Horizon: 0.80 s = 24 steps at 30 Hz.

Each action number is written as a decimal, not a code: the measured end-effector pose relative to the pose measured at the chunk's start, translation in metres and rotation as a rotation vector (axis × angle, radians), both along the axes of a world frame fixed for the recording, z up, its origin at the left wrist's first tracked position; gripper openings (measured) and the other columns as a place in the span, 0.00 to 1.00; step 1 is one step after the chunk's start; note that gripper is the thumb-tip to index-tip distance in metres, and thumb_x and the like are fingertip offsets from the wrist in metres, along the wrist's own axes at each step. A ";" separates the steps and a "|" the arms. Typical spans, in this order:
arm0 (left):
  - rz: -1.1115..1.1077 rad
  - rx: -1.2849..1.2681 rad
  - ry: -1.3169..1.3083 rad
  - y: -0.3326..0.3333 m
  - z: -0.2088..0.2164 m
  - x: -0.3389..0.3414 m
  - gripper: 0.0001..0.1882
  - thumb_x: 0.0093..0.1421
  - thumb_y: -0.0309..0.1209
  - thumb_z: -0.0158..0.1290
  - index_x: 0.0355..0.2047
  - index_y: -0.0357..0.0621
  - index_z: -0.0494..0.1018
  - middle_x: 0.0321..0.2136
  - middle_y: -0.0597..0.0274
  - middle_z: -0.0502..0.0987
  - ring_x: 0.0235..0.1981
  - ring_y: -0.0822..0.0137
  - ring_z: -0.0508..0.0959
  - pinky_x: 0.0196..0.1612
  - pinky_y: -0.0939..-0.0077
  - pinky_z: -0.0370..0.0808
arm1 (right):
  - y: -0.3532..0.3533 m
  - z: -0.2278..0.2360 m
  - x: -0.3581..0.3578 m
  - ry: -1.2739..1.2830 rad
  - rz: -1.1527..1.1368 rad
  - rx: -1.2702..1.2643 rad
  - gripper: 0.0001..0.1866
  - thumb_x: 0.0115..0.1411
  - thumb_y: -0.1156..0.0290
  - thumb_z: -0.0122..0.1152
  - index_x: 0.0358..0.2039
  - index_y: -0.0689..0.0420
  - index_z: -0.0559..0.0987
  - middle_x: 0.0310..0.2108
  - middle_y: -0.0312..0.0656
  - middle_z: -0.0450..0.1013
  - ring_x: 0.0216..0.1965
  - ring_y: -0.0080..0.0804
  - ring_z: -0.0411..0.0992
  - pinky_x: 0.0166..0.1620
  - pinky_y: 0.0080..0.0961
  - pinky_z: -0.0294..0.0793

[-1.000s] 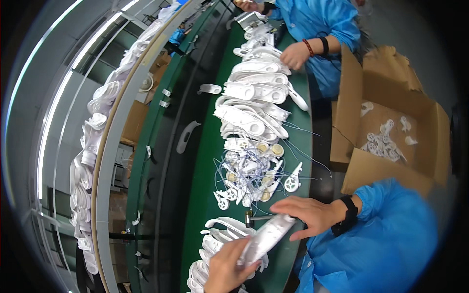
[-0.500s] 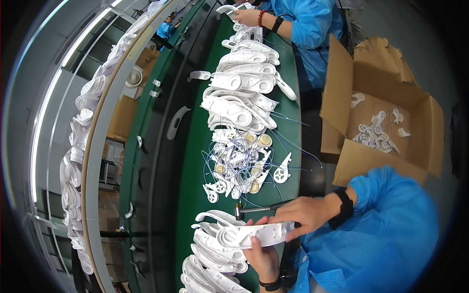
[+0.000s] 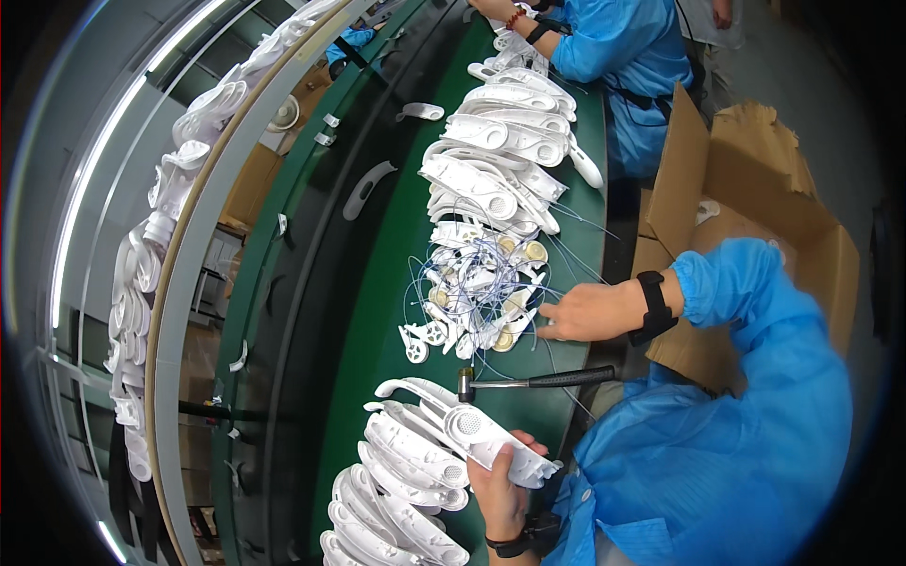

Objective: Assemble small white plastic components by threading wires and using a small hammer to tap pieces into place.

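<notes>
My left hand grips a long white curved plastic shell, with a round perforated patch facing up. The shell is tilted above the near stack of similar white shells. Stretched forward, my right hand is at the right edge of a heap of small white plastic parts with thin blue wires. Its fingers are bent together, and whatever lies in or under them is hidden. Between my hands a small hammer lies on the green table, its dark handle toward me.
Beyond the wired heap stands a far stack of white shells. A co-worker in blue sits at the far end. An open cardboard box is on my right. Two loose white pieces, one a curved strip, lie on the dark belt.
My right hand has left the white shell and moved forward to the wired heap. My left hand keeps the shell, now tilted more. The view has shifted, and more of the hammer shows.
</notes>
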<state>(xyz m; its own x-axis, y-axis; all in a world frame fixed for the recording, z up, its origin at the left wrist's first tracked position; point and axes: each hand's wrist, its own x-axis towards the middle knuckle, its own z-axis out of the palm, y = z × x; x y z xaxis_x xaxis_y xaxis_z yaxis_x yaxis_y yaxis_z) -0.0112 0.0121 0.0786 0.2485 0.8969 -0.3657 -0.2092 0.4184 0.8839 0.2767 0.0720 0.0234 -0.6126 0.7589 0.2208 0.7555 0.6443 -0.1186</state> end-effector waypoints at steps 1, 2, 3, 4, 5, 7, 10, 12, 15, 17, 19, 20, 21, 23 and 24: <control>-0.001 0.007 0.017 0.000 0.001 -0.002 0.19 0.58 0.26 0.49 0.46 0.29 0.60 0.31 0.43 0.76 0.28 0.51 0.80 0.32 0.60 0.80 | 0.000 0.008 0.001 -0.020 0.039 -0.114 0.11 0.53 0.71 0.58 0.36 0.61 0.75 0.33 0.48 0.71 0.29 0.45 0.76 0.29 0.36 0.75; 0.000 0.006 0.011 0.001 0.001 -0.006 0.19 0.58 0.26 0.49 0.46 0.29 0.60 0.31 0.43 0.76 0.28 0.51 0.80 0.32 0.60 0.80 | -0.002 0.019 0.001 -0.041 0.074 -0.231 0.12 0.53 0.69 0.60 0.37 0.60 0.75 0.34 0.48 0.71 0.30 0.46 0.76 0.31 0.37 0.75; 0.008 0.008 0.002 0.001 0.000 -0.008 0.19 0.57 0.26 0.49 0.46 0.29 0.60 0.31 0.43 0.75 0.27 0.51 0.80 0.32 0.60 0.80 | -0.003 0.031 0.003 -0.048 0.079 -0.232 0.12 0.53 0.69 0.60 0.37 0.60 0.75 0.34 0.48 0.71 0.30 0.46 0.76 0.31 0.37 0.75; 0.015 0.010 -0.007 0.001 0.000 -0.010 0.18 0.57 0.25 0.49 0.46 0.29 0.60 0.30 0.44 0.75 0.27 0.51 0.80 0.31 0.60 0.80 | -0.004 0.045 0.005 0.034 0.122 -0.320 0.13 0.54 0.67 0.62 0.37 0.59 0.75 0.34 0.47 0.71 0.31 0.47 0.76 0.32 0.38 0.75; 0.026 0.008 -0.011 0.000 0.000 -0.012 0.18 0.57 0.25 0.49 0.46 0.29 0.60 0.30 0.44 0.75 0.27 0.51 0.80 0.31 0.60 0.80 | -0.005 0.059 0.006 0.117 0.170 -0.411 0.14 0.54 0.65 0.64 0.37 0.58 0.75 0.35 0.47 0.71 0.32 0.48 0.75 0.33 0.38 0.74; 0.070 0.019 -0.007 -0.001 0.001 -0.013 0.18 0.57 0.25 0.48 0.46 0.28 0.60 0.30 0.44 0.75 0.27 0.51 0.80 0.31 0.60 0.80 | -0.005 0.091 0.006 0.201 0.207 -0.481 0.16 0.54 0.62 0.66 0.37 0.58 0.74 0.35 0.45 0.71 0.34 0.50 0.74 0.36 0.40 0.73; 0.052 0.047 -0.109 0.000 -0.008 -0.025 0.17 0.61 0.21 0.46 0.49 0.29 0.58 0.34 0.41 0.76 0.30 0.50 0.81 0.33 0.60 0.81 | -0.006 0.135 0.012 0.585 0.139 -0.281 0.17 0.57 0.61 0.66 0.40 0.57 0.74 0.36 0.43 0.73 0.33 0.41 0.75 0.35 0.35 0.74; 0.082 0.076 -0.083 -0.002 -0.008 -0.024 0.18 0.61 0.23 0.47 0.50 0.30 0.58 0.35 0.41 0.76 0.30 0.50 0.81 0.33 0.60 0.81 | 0.005 0.155 0.021 0.797 0.101 -0.081 0.17 0.56 0.63 0.68 0.41 0.58 0.75 0.37 0.39 0.74 0.33 0.32 0.75 0.34 0.30 0.75; 0.150 0.128 -0.028 -0.002 -0.006 -0.024 0.22 0.62 0.27 0.50 0.53 0.34 0.57 0.38 0.40 0.76 0.30 0.49 0.81 0.34 0.60 0.81 | 0.011 0.193 0.022 1.250 0.067 0.026 0.16 0.65 0.59 0.57 0.43 0.59 0.75 0.35 0.37 0.76 0.34 0.25 0.76 0.36 0.20 0.77; 0.183 0.130 -0.042 -0.003 -0.004 -0.024 0.22 0.62 0.27 0.50 0.54 0.34 0.57 0.38 0.40 0.76 0.31 0.49 0.81 0.35 0.59 0.81 | 0.025 0.215 0.034 1.298 0.127 0.287 0.15 0.67 0.60 0.53 0.43 0.59 0.75 0.35 0.38 0.76 0.33 0.25 0.76 0.35 0.19 0.77; 0.217 0.137 -0.061 -0.004 -0.005 -0.025 0.22 0.62 0.27 0.50 0.53 0.34 0.57 0.38 0.40 0.76 0.31 0.49 0.81 0.36 0.58 0.81 | 0.029 0.223 0.045 1.344 0.223 0.373 0.13 0.68 0.61 0.52 0.43 0.58 0.75 0.37 0.39 0.75 0.37 0.27 0.75 0.37 0.23 0.78; 0.250 0.140 -0.077 -0.005 -0.006 -0.025 0.21 0.62 0.27 0.49 0.53 0.35 0.58 0.38 0.40 0.76 0.31 0.49 0.81 0.36 0.58 0.81 | 0.027 0.229 0.045 1.344 0.292 0.377 0.14 0.68 0.61 0.52 0.44 0.58 0.74 0.38 0.39 0.75 0.37 0.27 0.75 0.36 0.23 0.77; 0.256 0.140 -0.081 -0.005 -0.006 -0.026 0.21 0.62 0.27 0.49 0.53 0.35 0.58 0.38 0.40 0.76 0.31 0.49 0.81 0.36 0.58 0.81 | 0.022 0.238 0.044 1.344 0.362 0.380 0.14 0.68 0.61 0.51 0.46 0.59 0.73 0.39 0.40 0.74 0.38 0.28 0.74 0.35 0.24 0.77; 0.264 0.154 -0.060 -0.005 -0.006 -0.030 0.19 0.64 0.27 0.48 0.52 0.36 0.58 0.37 0.41 0.76 0.30 0.50 0.81 0.36 0.57 0.81 | 0.012 0.257 0.043 1.339 0.505 0.382 0.16 0.68 0.62 0.50 0.49 0.60 0.72 0.41 0.41 0.72 0.38 0.28 0.73 0.33 0.24 0.76; 0.271 0.160 -0.049 -0.004 -0.007 -0.032 0.17 0.65 0.28 0.47 0.52 0.36 0.59 0.36 0.42 0.76 0.30 0.50 0.81 0.37 0.57 0.81 | 0.008 0.266 0.042 1.337 0.579 0.380 0.17 0.68 0.62 0.49 0.50 0.60 0.71 0.42 0.42 0.71 0.39 0.28 0.72 0.33 0.24 0.75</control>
<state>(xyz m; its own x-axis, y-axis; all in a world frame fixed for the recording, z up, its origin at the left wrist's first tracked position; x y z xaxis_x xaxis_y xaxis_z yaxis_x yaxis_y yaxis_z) -0.0437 0.0077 0.0716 0.0066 0.9781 -0.2082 -0.3379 0.1982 0.9201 0.3189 0.0797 0.2889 0.0071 0.2603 0.9655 -0.1339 0.9571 -0.2571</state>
